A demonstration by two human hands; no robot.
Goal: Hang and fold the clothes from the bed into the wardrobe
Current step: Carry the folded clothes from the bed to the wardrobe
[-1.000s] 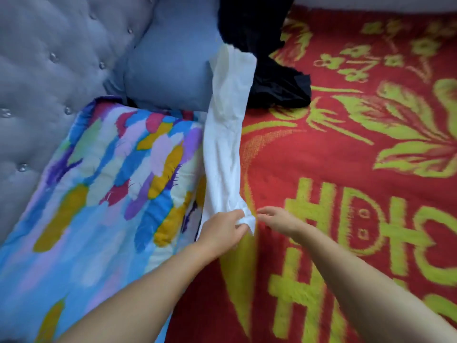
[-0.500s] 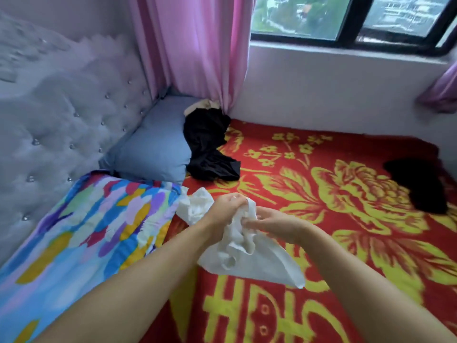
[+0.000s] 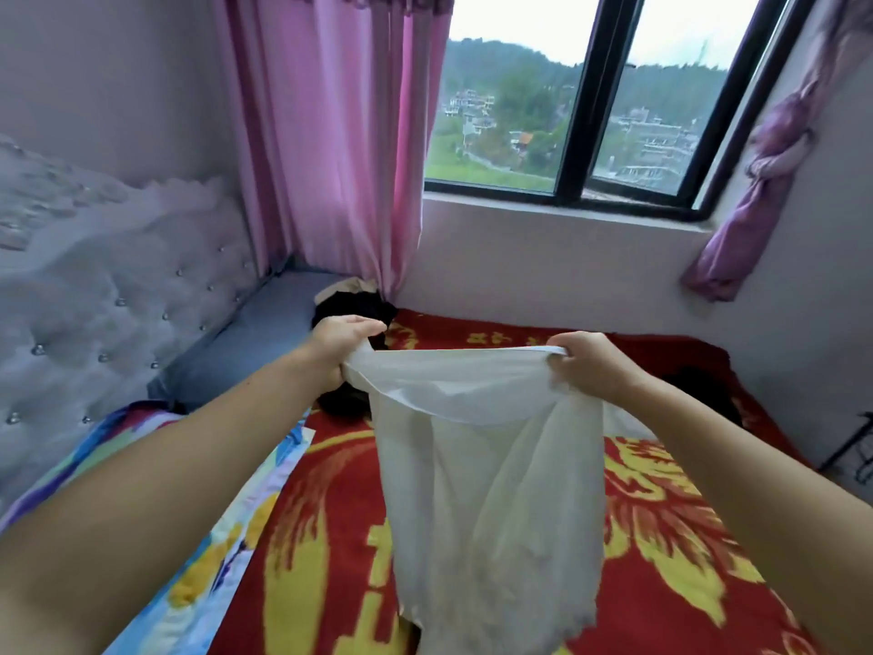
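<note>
Now the white garment (image 3: 486,489), which lay strung out along the red blanket (image 3: 671,527) a second ago and was then bunched between the hands, hangs spread in the air above the bed. The left hand (image 3: 342,340) pinches one top corner in closed fingers; the right hand (image 3: 588,366) grips the other in a curled fist. Opened out like this, it looks ready for folding or a hanger. A black garment (image 3: 352,307) waits by the grey pillow (image 3: 245,345). Yellow characters are woven into the blanket; I cannot read them.
</note>
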